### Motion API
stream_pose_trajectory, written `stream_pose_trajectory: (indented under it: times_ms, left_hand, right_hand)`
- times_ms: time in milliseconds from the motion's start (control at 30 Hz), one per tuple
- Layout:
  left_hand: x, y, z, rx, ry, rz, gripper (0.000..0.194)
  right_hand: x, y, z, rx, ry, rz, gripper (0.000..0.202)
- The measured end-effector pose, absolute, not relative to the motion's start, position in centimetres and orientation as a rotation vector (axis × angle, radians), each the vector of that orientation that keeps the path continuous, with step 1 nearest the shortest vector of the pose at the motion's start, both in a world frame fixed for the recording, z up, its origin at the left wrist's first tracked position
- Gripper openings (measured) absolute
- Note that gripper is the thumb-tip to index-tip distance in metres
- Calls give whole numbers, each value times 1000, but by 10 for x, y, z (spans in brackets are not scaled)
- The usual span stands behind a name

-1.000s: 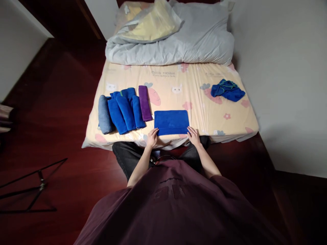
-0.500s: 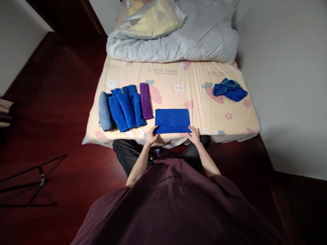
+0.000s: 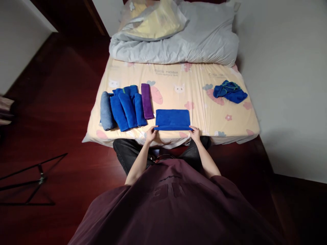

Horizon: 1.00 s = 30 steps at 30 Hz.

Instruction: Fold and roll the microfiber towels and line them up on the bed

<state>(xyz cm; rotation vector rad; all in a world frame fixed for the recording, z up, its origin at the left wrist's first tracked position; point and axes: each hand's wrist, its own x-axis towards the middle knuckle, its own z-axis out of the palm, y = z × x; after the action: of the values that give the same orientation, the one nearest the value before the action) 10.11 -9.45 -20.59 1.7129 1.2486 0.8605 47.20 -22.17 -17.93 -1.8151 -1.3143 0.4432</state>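
Note:
A blue towel (image 3: pixel 172 117) lies flat on the bed close to its front edge, with a narrow fold along the side nearest me. My left hand (image 3: pixel 151 134) pinches the left end of that fold. At the right end, my right hand (image 3: pixel 195 133) grips the fold between thumb and fingers. Just left of the towel is a purple folded towel (image 3: pixel 147 101). Beyond it lie several blue rolled or folded towels (image 3: pixel 127 110) side by side, and a grey-blue rolled towel (image 3: pixel 106 112) at the far left.
A crumpled blue cloth with green edging (image 3: pixel 230 92) lies on the right of the patterned bed sheet (image 3: pixel 176 97). A grey quilt (image 3: pixel 173 49) and a yellow bundle (image 3: pixel 158 25) are at the back. A black tripod leg (image 3: pixel 33 183) stands on the floor at left.
The near edge of the blue towel has been lifted and turned away from me, so the fold looks narrower. Both hands stay at its ends. The view has shifted slightly.

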Motion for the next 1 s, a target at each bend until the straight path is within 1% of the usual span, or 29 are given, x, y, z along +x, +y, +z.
stream_pose_trajectory:
  times_ms: [133,300,367,500,533,633,733,1000]
  left_hand:
    - [104,-87,-209,1632,1291,848,31]
    - [109,-83,-211,1570,1339,889,30]
    - [111,-82,-209,1561,1365,889,27]
    - [114,-81,-205,1588,1397,885,24]
    - [114,-81,-205,1599,1405,889,24]
    - [114,-80,-208,1615,1429,924,29]
    - [113,-81,-212,1623,1450,945,35]
    - [114,-85,-211,1540,1532,875,32]
  right_hand:
    - [481,-214,-181,-1752,-1232,586,38]
    - [483,-209,-183,-1738,-1106,728,52]
    - [482,-206,-183,-1718,-1084,750,54]
    - [482,-200,-180,-1748,-1037,726,45]
    - [483,-200,-179,-1773,-1034,714,46]
    - [485,-199,-178,-1809,-1067,681,56]
    - [486,-199,-181,-1812,-1111,652,61]
    - [480,-197,-188,-1853,-1108,579,66]
